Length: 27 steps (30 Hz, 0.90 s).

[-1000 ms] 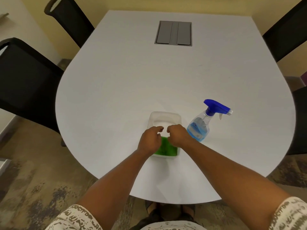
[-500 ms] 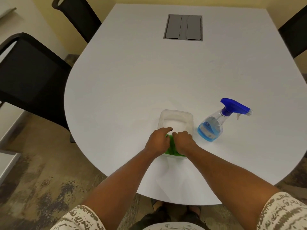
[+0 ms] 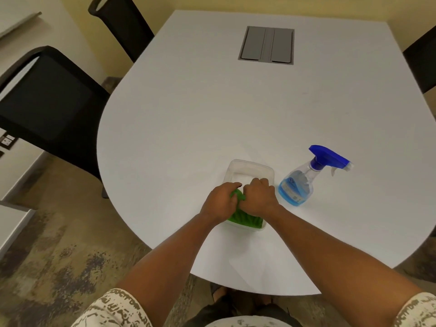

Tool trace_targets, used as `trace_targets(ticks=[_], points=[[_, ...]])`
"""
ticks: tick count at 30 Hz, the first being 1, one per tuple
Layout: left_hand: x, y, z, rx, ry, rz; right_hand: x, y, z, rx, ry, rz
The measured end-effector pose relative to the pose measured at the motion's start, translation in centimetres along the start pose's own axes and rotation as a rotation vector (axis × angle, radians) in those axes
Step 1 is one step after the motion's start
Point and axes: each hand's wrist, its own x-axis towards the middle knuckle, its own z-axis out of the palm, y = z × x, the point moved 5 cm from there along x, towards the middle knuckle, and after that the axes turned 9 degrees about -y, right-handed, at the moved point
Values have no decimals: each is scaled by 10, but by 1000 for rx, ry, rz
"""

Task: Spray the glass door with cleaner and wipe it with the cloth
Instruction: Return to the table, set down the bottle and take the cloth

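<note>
A green cloth point(image 3: 245, 219) lies in a clear plastic tub point(image 3: 250, 167) near the front edge of the white table point(image 3: 212, 109). My left hand point(image 3: 220, 201) and my right hand point(image 3: 259, 197) are side by side in the tub, both closed on the cloth and bunching it up between them. To the right of the tub stands a clear spray bottle point(image 3: 298, 185) with blue cleaner and a blue trigger head, untouched. No glass door is in view.
A grey cable hatch point(image 3: 267, 44) is set into the far middle of the table. Black chairs stand at the left point(image 3: 47, 97), the far left point(image 3: 122, 24) and the right edge point(image 3: 422, 64). Patterned carpet lies below.
Both hands have closed in on the green cloth in the tub and gathered it up into a bunch between them. The bottle has not moved; the camera has shifted slightly.
</note>
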Motion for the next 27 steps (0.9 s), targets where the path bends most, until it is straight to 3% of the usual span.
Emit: trace_targets(ticks=[5,12,20,27], points=[[-11,17,-13,-31,210,8,-11,10,-23,370,-60,-113],[-42,43,-24,-136,491,20,-36,15,-70,535,20,-249],[-81,66,-14,-384,638,-99,-78,1,-107,595,112,-461],[-128,86,-5,-902,638,-161,-136,-36,-101,438,120,-711]])
